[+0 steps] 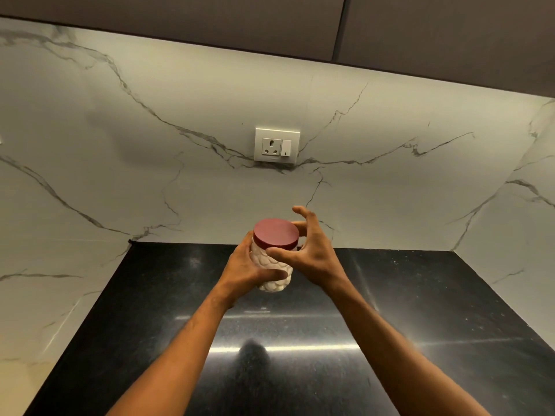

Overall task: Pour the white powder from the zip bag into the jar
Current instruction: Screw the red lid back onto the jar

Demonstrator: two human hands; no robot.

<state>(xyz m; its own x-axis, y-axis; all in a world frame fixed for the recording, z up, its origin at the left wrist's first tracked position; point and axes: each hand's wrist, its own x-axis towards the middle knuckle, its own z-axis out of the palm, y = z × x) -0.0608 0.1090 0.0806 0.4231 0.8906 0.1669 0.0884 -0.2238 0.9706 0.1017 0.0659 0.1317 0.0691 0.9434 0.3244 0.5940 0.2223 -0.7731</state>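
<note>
A clear textured jar with white contents is held up above the black countertop. A dark red lid sits on top of it. My left hand wraps around the jar's body from the left. My right hand is at the lid, with its thumb on the lid's front rim and its fingers curled around the far side. No zip bag is in view.
A marble-patterned backsplash rises behind and on both sides of the counter. A white wall socket with a switch is mounted above the jar. Dark cabinets hang overhead. The counter surface is glossy and reflects light.
</note>
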